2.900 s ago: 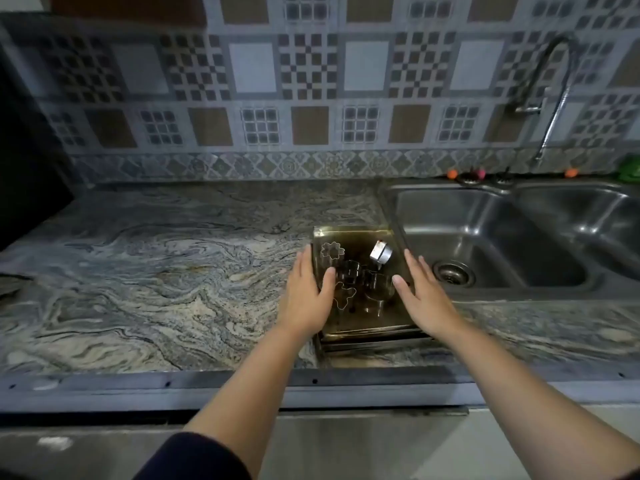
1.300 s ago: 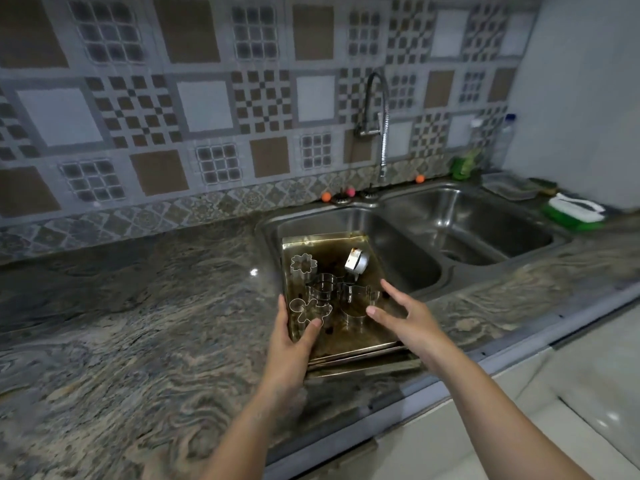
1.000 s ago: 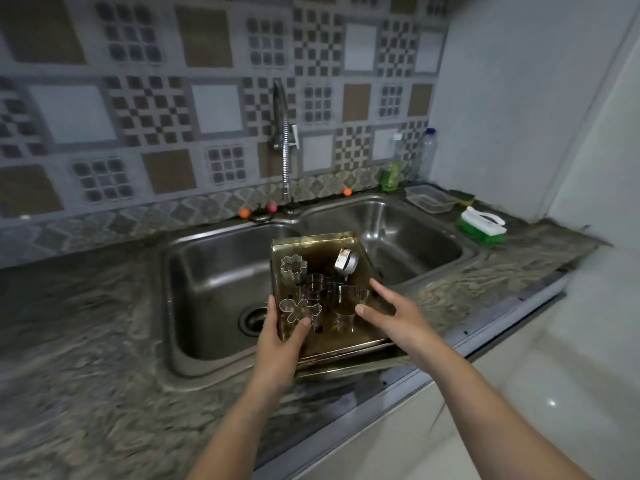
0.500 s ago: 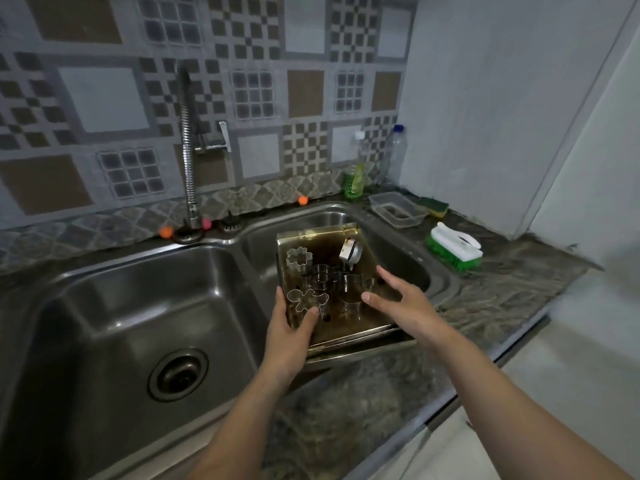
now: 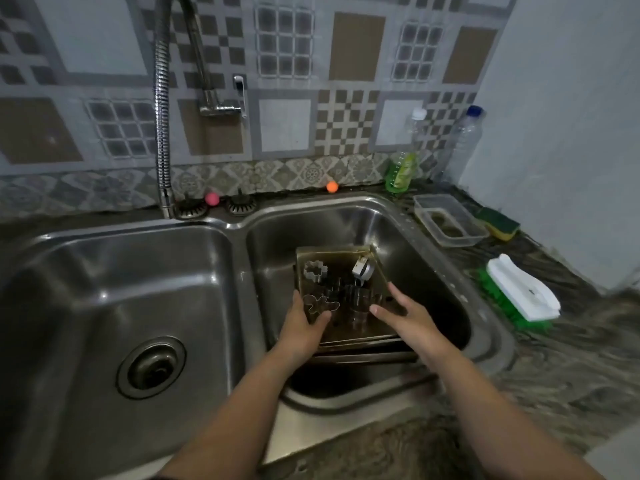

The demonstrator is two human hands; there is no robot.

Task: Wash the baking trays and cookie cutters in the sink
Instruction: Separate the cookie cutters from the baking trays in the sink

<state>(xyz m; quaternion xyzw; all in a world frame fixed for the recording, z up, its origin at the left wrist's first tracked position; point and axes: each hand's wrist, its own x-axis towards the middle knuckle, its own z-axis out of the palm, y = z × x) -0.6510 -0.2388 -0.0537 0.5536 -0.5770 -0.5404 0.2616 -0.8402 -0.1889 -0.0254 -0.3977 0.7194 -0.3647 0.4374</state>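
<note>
A stack of brownish metal baking trays hangs inside the right sink basin. Several metal cookie cutters lie on the top tray, among them a flower cutter and a gingerbread-man cutter. My left hand grips the stack's left edge, thumb on top. My right hand holds the right edge with its fingers spread over the tray. The undersides of the trays are hidden.
The left sink basin has a drain. A coiled tap rises behind the divider. Right of the sink stand a green soap bottle, a plastic container, a sponge and a scrub brush.
Both hands lifted the tray stack from the counter left of the sink and carried it rightward, past the left basin, down into the right basin.
</note>
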